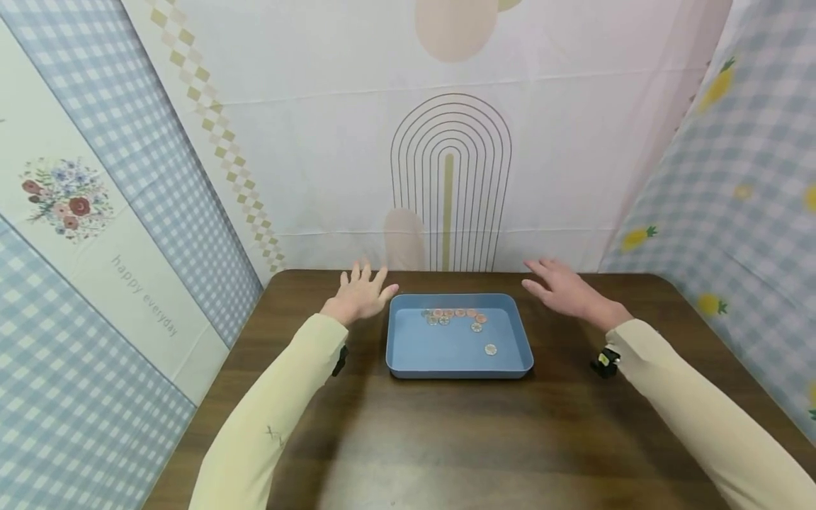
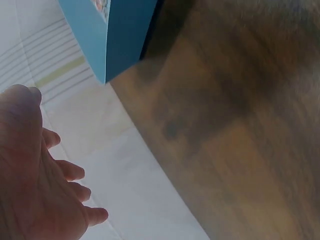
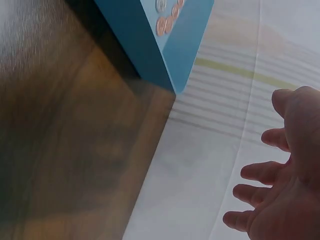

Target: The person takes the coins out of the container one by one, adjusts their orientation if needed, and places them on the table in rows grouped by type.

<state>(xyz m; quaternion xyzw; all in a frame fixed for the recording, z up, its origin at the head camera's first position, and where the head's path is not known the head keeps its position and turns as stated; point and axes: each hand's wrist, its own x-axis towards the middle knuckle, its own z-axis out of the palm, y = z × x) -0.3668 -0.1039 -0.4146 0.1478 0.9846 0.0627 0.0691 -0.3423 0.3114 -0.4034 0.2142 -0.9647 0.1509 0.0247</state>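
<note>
A shallow blue tray [image 1: 459, 358] lies on the table with several small round coin-like discs in it. Most of the discs [image 1: 460, 312], copper and silvery in colour, form a row near the far side; one silvery disc [image 1: 490, 349] lies apart, toward the near right. My left hand [image 1: 361, 294] is held just left of the tray's far corner, fingers spread, holding nothing. On the other side my right hand [image 1: 567, 292] hovers to the right of the tray, its fingers extended and apart from it. Both wrist views show a tray corner beyond the left hand [image 2: 45, 185] and right hand [image 3: 285, 175].
The dark brown wooden table [image 1: 459, 439] ends at a white printed cloth [image 1: 338, 163] hanging behind it. Blue checked cloths hang at the left [image 1: 115, 71] and right [image 1: 752, 212]. A small black device [image 1: 607, 361] is strapped at the right wrist.
</note>
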